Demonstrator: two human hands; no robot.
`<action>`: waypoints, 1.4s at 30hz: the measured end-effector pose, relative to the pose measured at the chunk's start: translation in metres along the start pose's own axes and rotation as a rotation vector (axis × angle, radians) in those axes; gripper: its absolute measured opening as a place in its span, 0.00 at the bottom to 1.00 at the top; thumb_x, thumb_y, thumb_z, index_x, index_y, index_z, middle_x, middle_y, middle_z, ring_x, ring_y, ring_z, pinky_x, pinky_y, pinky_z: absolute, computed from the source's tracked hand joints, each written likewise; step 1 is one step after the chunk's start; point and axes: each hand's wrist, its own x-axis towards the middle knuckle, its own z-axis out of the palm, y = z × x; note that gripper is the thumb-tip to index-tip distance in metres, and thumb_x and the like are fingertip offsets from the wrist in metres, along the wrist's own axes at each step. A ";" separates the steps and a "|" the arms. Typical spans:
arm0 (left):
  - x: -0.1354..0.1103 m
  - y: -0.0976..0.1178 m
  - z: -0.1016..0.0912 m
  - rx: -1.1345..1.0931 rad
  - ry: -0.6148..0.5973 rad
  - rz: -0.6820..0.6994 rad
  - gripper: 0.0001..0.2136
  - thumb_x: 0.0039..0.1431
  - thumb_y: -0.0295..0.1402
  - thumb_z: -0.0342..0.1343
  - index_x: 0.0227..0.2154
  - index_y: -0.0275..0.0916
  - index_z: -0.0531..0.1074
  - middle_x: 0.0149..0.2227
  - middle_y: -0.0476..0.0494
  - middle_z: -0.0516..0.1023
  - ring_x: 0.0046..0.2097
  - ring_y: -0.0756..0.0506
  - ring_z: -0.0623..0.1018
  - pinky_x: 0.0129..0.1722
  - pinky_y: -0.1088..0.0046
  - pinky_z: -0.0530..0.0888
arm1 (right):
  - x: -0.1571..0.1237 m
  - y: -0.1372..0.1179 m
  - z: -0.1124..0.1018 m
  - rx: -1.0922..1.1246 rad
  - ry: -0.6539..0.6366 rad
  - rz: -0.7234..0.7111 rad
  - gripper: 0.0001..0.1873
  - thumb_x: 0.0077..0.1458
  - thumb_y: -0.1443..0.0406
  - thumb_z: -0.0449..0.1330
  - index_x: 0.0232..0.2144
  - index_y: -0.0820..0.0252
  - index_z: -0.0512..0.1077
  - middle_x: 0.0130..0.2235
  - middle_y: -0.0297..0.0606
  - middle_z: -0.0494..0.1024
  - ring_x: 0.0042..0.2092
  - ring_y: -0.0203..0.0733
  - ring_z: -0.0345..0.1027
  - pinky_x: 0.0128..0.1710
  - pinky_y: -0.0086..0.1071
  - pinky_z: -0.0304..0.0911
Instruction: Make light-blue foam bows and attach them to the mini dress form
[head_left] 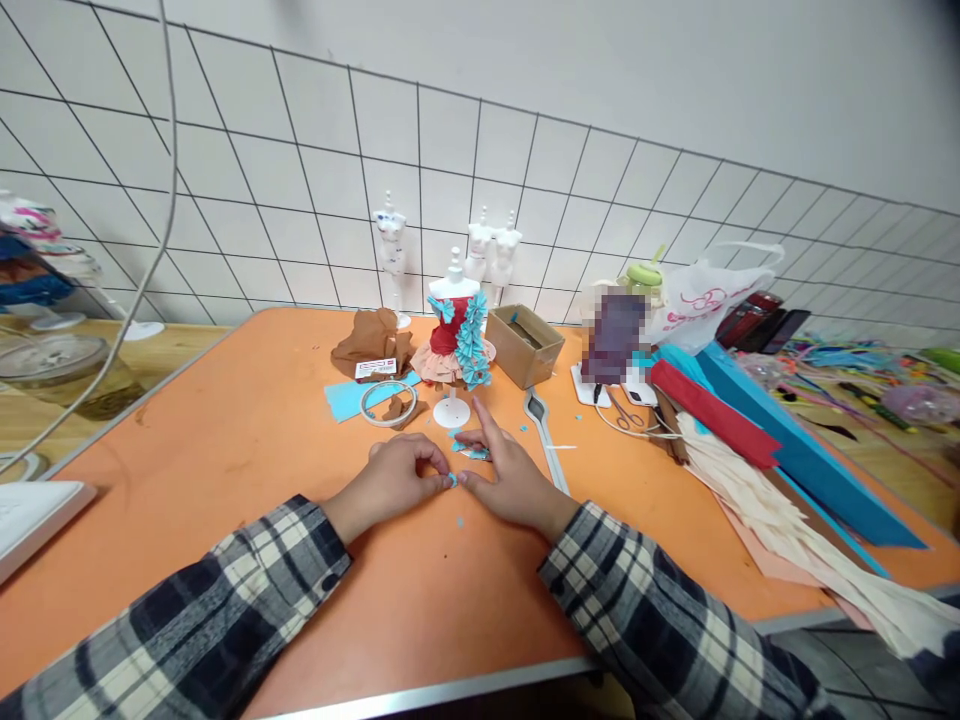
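Observation:
My left hand [401,475] is pinched on a small piece of blue paper [453,481] just above the orange table. Close by on the right, my right hand [510,475] has its index finger stretched up and its thumb held apart, near that piece. Under its fingers lie several blue paper scraps [474,454]. Behind both hands stands a small white dress form [451,412] on a round base. It wears a dress [448,335] with a red bodice, a peach ruffled skirt and blue petals down one side.
Left of the form are a roll of tape [388,418], brown crepe paper [367,340] and a blue sheet [345,400]. A cardboard box [525,345], tweezers [546,440] and scissors [628,415] lie to the right. Colored paper strips [795,460] cover the right edge. More white forms [491,245] stand behind.

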 end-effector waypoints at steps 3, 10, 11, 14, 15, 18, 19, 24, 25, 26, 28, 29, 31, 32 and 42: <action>0.002 0.002 -0.002 -0.120 0.014 -0.010 0.09 0.50 0.41 0.59 0.27 0.41 0.76 0.32 0.47 0.80 0.36 0.44 0.76 0.38 0.69 0.70 | 0.001 0.001 0.004 0.135 0.007 0.133 0.52 0.50 0.63 0.64 0.67 0.53 0.37 0.44 0.40 0.76 0.41 0.40 0.68 0.44 0.39 0.64; 0.001 0.017 -0.011 -0.287 0.088 0.000 0.13 0.51 0.44 0.60 0.31 0.38 0.76 0.35 0.43 0.81 0.40 0.41 0.77 0.41 0.65 0.71 | 0.006 0.000 0.002 0.300 0.092 0.181 0.49 0.51 0.68 0.61 0.67 0.54 0.39 0.33 0.31 0.75 0.26 0.31 0.59 0.30 0.28 0.58; 0.000 0.018 -0.012 -0.304 0.091 -0.003 0.14 0.51 0.44 0.60 0.32 0.38 0.76 0.36 0.43 0.81 0.40 0.41 0.77 0.42 0.65 0.71 | 0.006 -0.001 0.001 0.301 0.104 0.180 0.48 0.51 0.68 0.61 0.67 0.54 0.39 0.33 0.31 0.75 0.26 0.31 0.58 0.29 0.28 0.57; 0.000 0.019 -0.011 -0.310 0.058 -0.014 0.14 0.52 0.45 0.60 0.32 0.39 0.78 0.36 0.42 0.81 0.41 0.41 0.78 0.43 0.64 0.72 | 0.005 -0.005 0.001 0.286 0.125 0.177 0.48 0.51 0.68 0.61 0.67 0.53 0.39 0.33 0.30 0.75 0.25 0.30 0.56 0.29 0.27 0.56; -0.001 0.019 -0.010 -0.307 0.048 -0.018 0.14 0.52 0.45 0.60 0.30 0.39 0.78 0.36 0.42 0.81 0.40 0.41 0.78 0.44 0.64 0.72 | 0.005 -0.006 0.001 0.279 0.125 0.176 0.49 0.50 0.68 0.61 0.67 0.53 0.39 0.33 0.30 0.75 0.25 0.30 0.55 0.29 0.27 0.56; -0.001 0.018 -0.008 -0.334 0.039 -0.033 0.13 0.51 0.44 0.60 0.28 0.39 0.79 0.35 0.43 0.81 0.40 0.41 0.78 0.45 0.64 0.72 | 0.004 -0.009 0.002 0.278 0.120 0.170 0.49 0.50 0.69 0.61 0.67 0.52 0.39 0.33 0.30 0.76 0.24 0.30 0.54 0.28 0.26 0.55; -0.002 0.018 -0.008 -0.357 0.031 -0.042 0.14 0.52 0.45 0.59 0.29 0.39 0.79 0.35 0.42 0.81 0.40 0.41 0.78 0.45 0.64 0.72 | 0.004 -0.010 0.002 0.283 0.117 0.171 0.49 0.50 0.69 0.61 0.67 0.52 0.39 0.33 0.30 0.76 0.24 0.29 0.53 0.27 0.26 0.54; -0.002 0.019 -0.008 -0.433 -0.028 -0.038 0.15 0.52 0.46 0.59 0.31 0.39 0.79 0.36 0.42 0.81 0.41 0.41 0.78 0.44 0.65 0.73 | 0.003 -0.008 0.002 0.297 0.124 0.176 0.49 0.50 0.68 0.61 0.67 0.51 0.39 0.33 0.30 0.76 0.22 0.28 0.50 0.25 0.25 0.52; -0.001 0.019 -0.008 -0.422 -0.024 -0.023 0.14 0.51 0.46 0.60 0.30 0.39 0.79 0.36 0.42 0.81 0.40 0.41 0.78 0.43 0.65 0.73 | 0.003 -0.007 0.003 0.300 0.125 0.175 0.49 0.51 0.68 0.62 0.67 0.51 0.39 0.33 0.30 0.76 0.22 0.28 0.50 0.25 0.25 0.52; -0.001 0.018 -0.007 -0.409 -0.016 -0.007 0.13 0.51 0.45 0.61 0.29 0.39 0.79 0.35 0.42 0.81 0.40 0.41 0.78 0.43 0.65 0.73 | 0.003 -0.006 0.004 0.302 0.123 0.172 0.49 0.51 0.67 0.62 0.67 0.51 0.39 0.33 0.30 0.77 0.22 0.28 0.50 0.24 0.25 0.52; -0.001 0.017 -0.006 -0.401 0.000 0.005 0.12 0.51 0.44 0.61 0.28 0.40 0.79 0.35 0.42 0.80 0.39 0.42 0.78 0.43 0.66 0.73 | 0.003 -0.004 0.004 0.282 0.119 0.155 0.49 0.52 0.66 0.61 0.67 0.51 0.38 0.33 0.31 0.77 0.22 0.29 0.51 0.24 0.26 0.53; -0.001 0.016 -0.005 -0.408 0.007 -0.007 0.12 0.51 0.44 0.60 0.28 0.39 0.79 0.34 0.43 0.81 0.39 0.42 0.78 0.43 0.66 0.73 | 0.003 -0.004 0.004 0.249 0.135 0.131 0.48 0.52 0.66 0.61 0.67 0.51 0.38 0.35 0.32 0.77 0.23 0.30 0.53 0.25 0.26 0.55; 0.000 0.015 -0.004 -0.437 0.028 -0.059 0.13 0.51 0.44 0.60 0.28 0.39 0.78 0.33 0.43 0.81 0.38 0.42 0.78 0.42 0.66 0.73 | 0.002 -0.007 0.002 0.123 0.199 0.032 0.45 0.53 0.66 0.61 0.67 0.51 0.42 0.43 0.39 0.76 0.31 0.34 0.62 0.31 0.29 0.62; 0.000 0.014 -0.004 -0.457 0.044 -0.093 0.13 0.50 0.44 0.60 0.29 0.38 0.78 0.33 0.43 0.81 0.37 0.42 0.78 0.41 0.66 0.73 | 0.001 -0.009 0.000 0.030 0.234 -0.042 0.42 0.53 0.66 0.61 0.66 0.51 0.47 0.49 0.42 0.73 0.38 0.38 0.66 0.36 0.33 0.64; -0.002 0.019 -0.018 -0.637 0.094 -0.181 0.13 0.50 0.43 0.59 0.29 0.37 0.76 0.32 0.46 0.79 0.37 0.44 0.76 0.40 0.67 0.69 | -0.003 -0.021 -0.013 -0.585 0.199 -0.440 0.18 0.58 0.67 0.57 0.50 0.50 0.73 0.62 0.41 0.61 0.59 0.49 0.57 0.56 0.46 0.56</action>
